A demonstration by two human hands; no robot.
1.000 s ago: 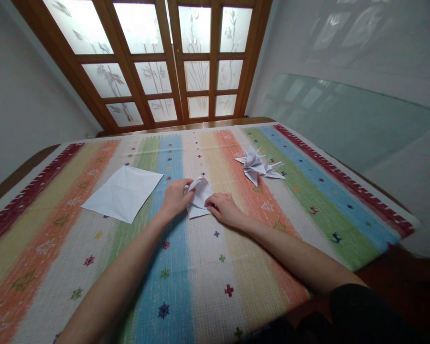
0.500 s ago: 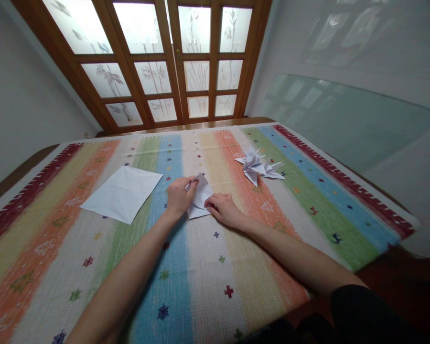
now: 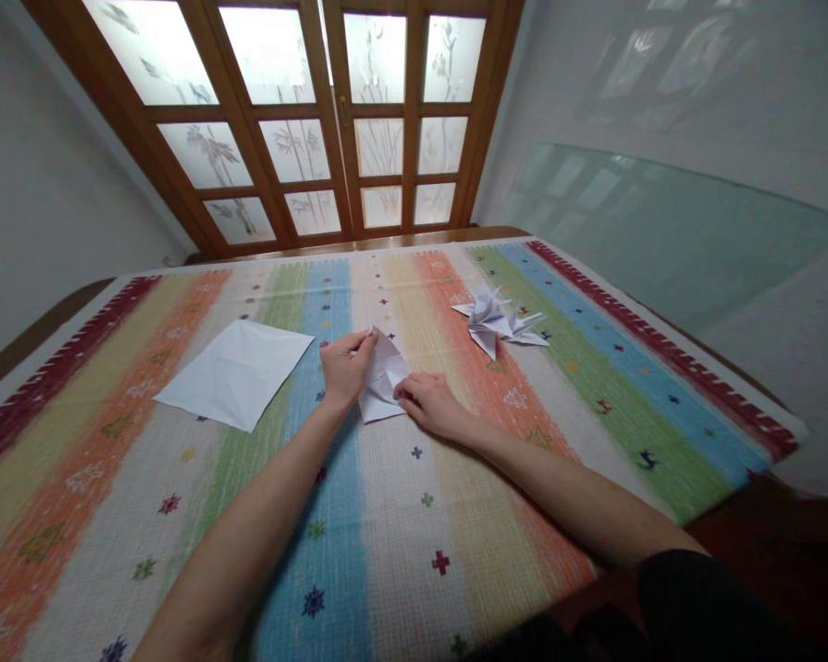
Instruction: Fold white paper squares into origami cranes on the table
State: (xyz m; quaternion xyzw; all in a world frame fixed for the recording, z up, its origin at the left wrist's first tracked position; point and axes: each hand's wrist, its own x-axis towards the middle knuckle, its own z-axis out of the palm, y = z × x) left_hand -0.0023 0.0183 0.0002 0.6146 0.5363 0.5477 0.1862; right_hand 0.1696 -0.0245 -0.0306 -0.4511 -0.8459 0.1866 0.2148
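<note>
A small, partly folded piece of white paper [image 3: 385, 379] lies in the middle of the striped tablecloth [image 3: 386, 515]. My left hand [image 3: 343, 368] pinches the paper's upper left flap between thumb and fingers, lifting it. At the paper's right edge my right hand [image 3: 431, 403] presses down with curled fingers and holds it on the cloth.
A flat white square sheet [image 3: 236, 371] lies to the left of my hands. Finished white folded paper figures [image 3: 495, 321] sit at the back right. A wooden-framed frosted glass door [image 3: 324, 119] stands behind the table. A glass pane [image 3: 655, 230] leans on the right wall.
My left hand has slid slightly up and away along the paper's left flap, raising its tip. My right hand has stayed in place.
</note>
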